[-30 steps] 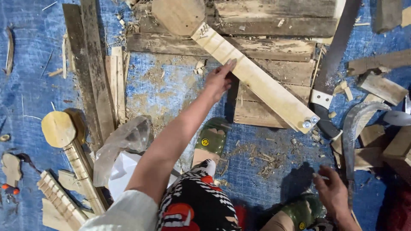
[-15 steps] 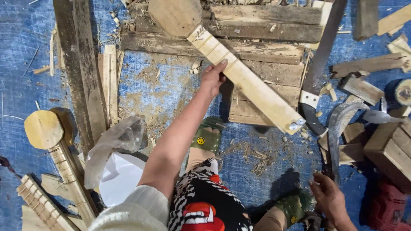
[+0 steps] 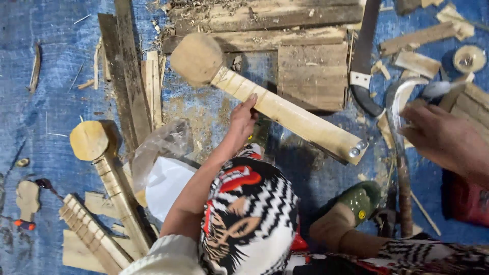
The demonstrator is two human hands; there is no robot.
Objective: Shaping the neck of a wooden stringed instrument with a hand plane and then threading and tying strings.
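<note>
Gripping the long pale wooden neck piece [image 3: 285, 114] at its middle, the left hand [image 3: 242, 119] is closed over the near edge; a firmer, flatter hold would likely steady it. The right hand [image 3: 440, 135] is spread loosely over a curved blade [image 3: 402, 102], nothing clasped. The piece lies slantwise across weathered planks [image 3: 265, 20] on blue tarp [image 3: 46, 76]. A clear plastic bag [image 3: 163, 147] is seen, contents unclear.

You had bare blue tarp [image 3: 46, 91] open at far left, planks [image 3: 127, 76] and a round-headed wooden piece [image 3: 285, 109] crowded the middle, saw [image 3: 362, 56], curved blade [image 3: 400, 102] and offcuts [image 3: 423, 38] blocked the right.
</note>
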